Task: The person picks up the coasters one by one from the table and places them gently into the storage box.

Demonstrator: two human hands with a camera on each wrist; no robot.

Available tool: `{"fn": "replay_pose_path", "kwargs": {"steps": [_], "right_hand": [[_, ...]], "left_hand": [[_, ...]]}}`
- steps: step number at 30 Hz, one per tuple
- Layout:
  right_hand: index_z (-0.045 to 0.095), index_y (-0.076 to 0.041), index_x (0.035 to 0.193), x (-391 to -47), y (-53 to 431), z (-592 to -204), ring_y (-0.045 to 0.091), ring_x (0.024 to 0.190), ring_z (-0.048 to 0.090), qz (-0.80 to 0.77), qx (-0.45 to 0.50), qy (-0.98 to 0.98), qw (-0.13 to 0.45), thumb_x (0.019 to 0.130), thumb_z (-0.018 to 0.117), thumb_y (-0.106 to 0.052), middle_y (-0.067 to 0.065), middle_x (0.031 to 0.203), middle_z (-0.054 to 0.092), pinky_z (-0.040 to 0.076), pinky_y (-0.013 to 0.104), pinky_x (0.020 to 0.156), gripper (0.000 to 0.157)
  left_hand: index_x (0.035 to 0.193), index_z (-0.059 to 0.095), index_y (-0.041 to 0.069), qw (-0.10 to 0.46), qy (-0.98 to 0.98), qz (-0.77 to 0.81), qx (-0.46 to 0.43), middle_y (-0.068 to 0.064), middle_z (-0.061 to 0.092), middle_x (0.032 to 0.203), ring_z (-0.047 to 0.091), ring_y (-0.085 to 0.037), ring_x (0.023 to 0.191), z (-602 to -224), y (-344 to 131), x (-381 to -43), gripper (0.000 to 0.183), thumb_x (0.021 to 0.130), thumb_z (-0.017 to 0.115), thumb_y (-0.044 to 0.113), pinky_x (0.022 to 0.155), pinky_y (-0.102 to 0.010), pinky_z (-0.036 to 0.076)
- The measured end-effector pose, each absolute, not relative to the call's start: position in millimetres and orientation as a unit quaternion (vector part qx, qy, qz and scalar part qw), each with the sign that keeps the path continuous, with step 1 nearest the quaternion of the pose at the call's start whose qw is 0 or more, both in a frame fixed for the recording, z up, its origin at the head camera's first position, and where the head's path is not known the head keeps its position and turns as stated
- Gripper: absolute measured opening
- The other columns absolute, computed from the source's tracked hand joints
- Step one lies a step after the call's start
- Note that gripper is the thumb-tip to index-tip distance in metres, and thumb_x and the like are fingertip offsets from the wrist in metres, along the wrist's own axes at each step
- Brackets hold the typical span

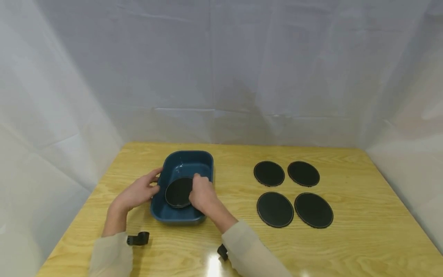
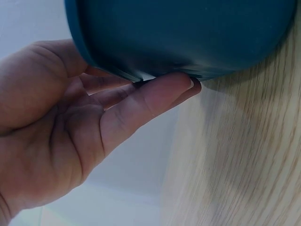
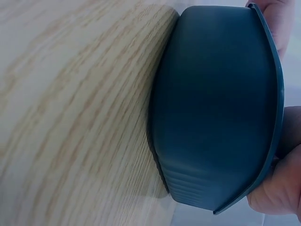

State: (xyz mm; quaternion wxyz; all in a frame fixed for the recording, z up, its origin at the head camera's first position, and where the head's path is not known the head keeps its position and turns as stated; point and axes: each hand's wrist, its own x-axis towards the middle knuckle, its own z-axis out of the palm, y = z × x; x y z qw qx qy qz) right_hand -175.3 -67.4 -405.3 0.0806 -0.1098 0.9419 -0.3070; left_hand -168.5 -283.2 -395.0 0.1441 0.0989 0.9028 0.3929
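A dark blue tub [image 1: 180, 221] with rounded corners stands on the left part of the table. Inside it, a round black coaster [image 1: 177, 193] sits tilted or low near the tub's front half. My right hand [image 1: 204, 194] reaches over the tub's right side and pinches the coaster's right edge. From the left, my left hand [image 1: 136, 190] rests its fingers and thumb against the tub's outer wall near the rim. In the left wrist view its fingers [image 2: 141, 101] lie fairly straight along that wall. The right wrist view mostly shows the tub's outer front wall [image 3: 211, 103]; the coaster is hidden there.
Several more black coasters lie flat on the right of the wooden table, among them a back-left one [image 1: 269, 174] and a front-right one [image 1: 313, 210]. Pale sheeting [image 1: 242, 77] hangs behind and at both sides. Black mounts [image 1: 138, 238] sit by the wrists.
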Motion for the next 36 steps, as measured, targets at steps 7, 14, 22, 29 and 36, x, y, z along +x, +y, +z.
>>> {"fn": "replay_pose_path", "kwargs": {"steps": [7,14,22,29,36], "right_hand": [[0.056,-0.003,0.135,-174.0,-64.0,-409.7,0.028,0.096,0.067,-0.319,-0.156,0.934,0.047,0.090,0.063,-0.003,0.018,0.120,0.065,0.056,0.035,0.076,0.045],[0.058,-0.001,0.132,-172.2,-50.3,-411.8,0.018,0.092,0.064,-0.443,-0.217,0.870,0.026,0.094,0.060,-0.001,0.015,0.113,0.064,0.053,0.025,0.075,0.038],[0.059,-0.001,0.130,-167.7,-23.8,-408.2,0.015,0.082,0.065,-0.548,-0.189,0.814,0.042,0.095,0.058,0.000,0.018,0.114,0.064,0.053,0.024,0.068,0.035],[0.059,0.001,0.128,-160.5,2.0,-403.7,0.019,0.082,0.067,-0.574,-0.192,0.795,0.034,0.095,0.057,0.002,0.021,0.112,0.063,0.054,0.024,0.065,0.034],[0.058,-0.003,0.132,-157.9,29.6,-403.8,0.023,0.091,0.065,-0.528,-0.197,0.826,0.020,0.096,0.056,-0.003,0.018,0.119,0.063,0.055,0.031,0.072,0.037]], "left_hand": [[0.156,0.018,-0.003,0.144,0.903,0.392,0.098,-0.041,0.039,0.142,0.060,-0.027,0.092,-395.3,-282.0,-168.0,0.064,0.100,0.048,0.008,0.065,-0.039,0.052],[0.157,0.017,-0.003,0.149,0.902,0.394,0.097,-0.042,0.037,0.144,0.060,-0.035,0.105,-393.2,-282.4,-167.9,0.065,0.101,0.048,0.008,0.069,-0.038,0.053],[0.157,0.017,-0.002,0.145,0.906,0.386,0.097,-0.041,0.036,0.144,0.060,-0.028,0.093,-392.6,-282.9,-167.6,0.064,0.101,0.045,0.007,0.066,-0.037,0.050],[0.158,0.015,-0.001,0.146,0.906,0.386,0.098,-0.040,0.034,0.146,0.060,-0.033,0.099,-391.5,-282.9,-166.9,0.063,0.101,0.043,0.006,0.067,-0.036,0.050],[0.158,0.016,0.000,0.138,0.910,0.377,0.103,-0.041,0.035,0.145,0.048,-0.019,0.056,-391.5,-282.3,-167.0,0.063,0.101,0.042,0.005,0.060,-0.033,0.047]]}}
